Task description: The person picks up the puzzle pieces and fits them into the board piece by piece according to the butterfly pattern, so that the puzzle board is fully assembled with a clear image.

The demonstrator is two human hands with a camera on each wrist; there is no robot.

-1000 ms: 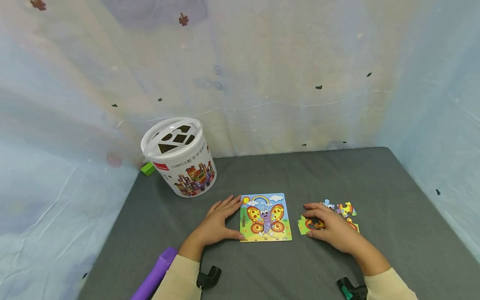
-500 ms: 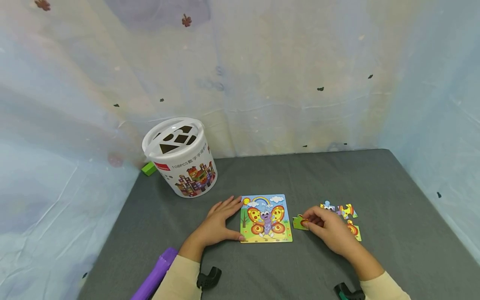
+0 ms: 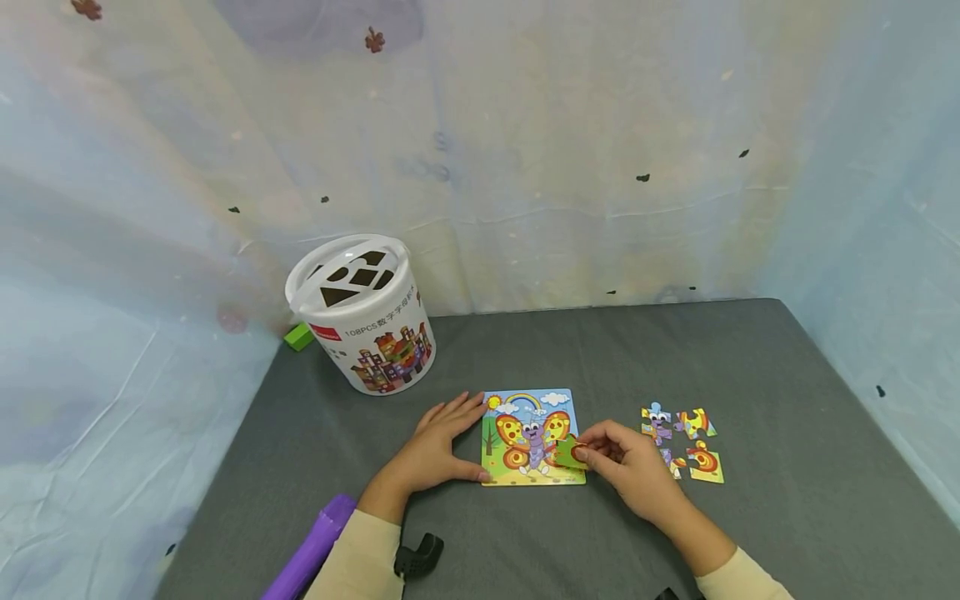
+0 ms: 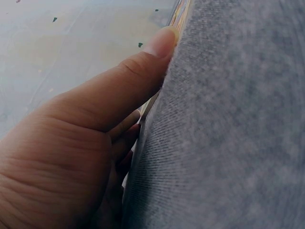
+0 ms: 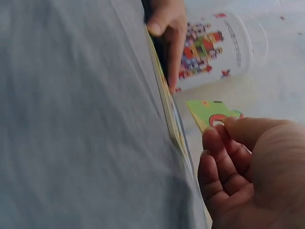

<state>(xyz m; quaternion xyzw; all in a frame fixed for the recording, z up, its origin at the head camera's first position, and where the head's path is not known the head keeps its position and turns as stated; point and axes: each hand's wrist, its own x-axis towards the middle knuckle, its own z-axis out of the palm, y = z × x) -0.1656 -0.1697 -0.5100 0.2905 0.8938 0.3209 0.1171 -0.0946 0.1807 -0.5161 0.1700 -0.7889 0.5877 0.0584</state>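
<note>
A square butterfly picture board [image 3: 517,421] lies flat on the grey cloth. Along its left edge rests my left hand [image 3: 433,446], fingers spread, with thumb and fingertips touching the rim. My right hand [image 3: 630,467] pinches a green and orange puzzle piece [image 3: 567,452] between thumb and fingers, over the board's lower right part. In the right wrist view that puzzle piece [image 5: 205,112] is tilted and raised off the board. Several loose pieces lie right of the board: a purple face piece [image 3: 657,422], a yellow wing piece [image 3: 696,422] and an orange-ringed piece [image 3: 705,462] among them.
A white bucket [image 3: 367,325] with a shape-cut lid stands at the back left, a green block [image 3: 298,337] beside it. A purple tube [image 3: 311,550] lies by the left forearm. Cloth-like walls border the table [image 3: 750,375].
My right hand has picked up the green and orange puzzle piece from the loose group and carried it left over the board. The left hand stays at the board's edge.
</note>
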